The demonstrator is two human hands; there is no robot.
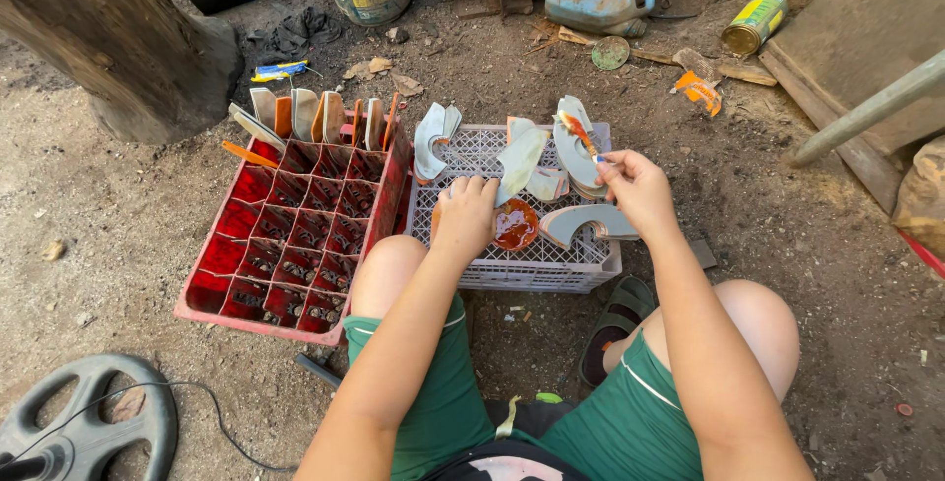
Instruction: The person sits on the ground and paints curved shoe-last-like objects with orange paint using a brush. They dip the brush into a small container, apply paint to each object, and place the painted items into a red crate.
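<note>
I see the white crate (512, 264) before my knees, at 12 o'clock. The divided crate (285, 235) touches its side at 9 o'clock, with curved pieces (305, 115) standing along its far edge. A small dish (515, 225) sits on the white crate. At 7 o'clock lies a wheel (89, 422); at 1 o'clock, a can (754, 23).

1. The curved grey crescent-shaped pad (520, 161) stands tilted on edge under my fingertips, over the white plastic lattice crate (492, 274).
2. The small round container of glossy orange-red paste (515, 224) sits open on the crate top, just beside that pad.
3. The thin brush with an orange-smeared tip (581, 136) points up and away, pinched in my grip.
</note>
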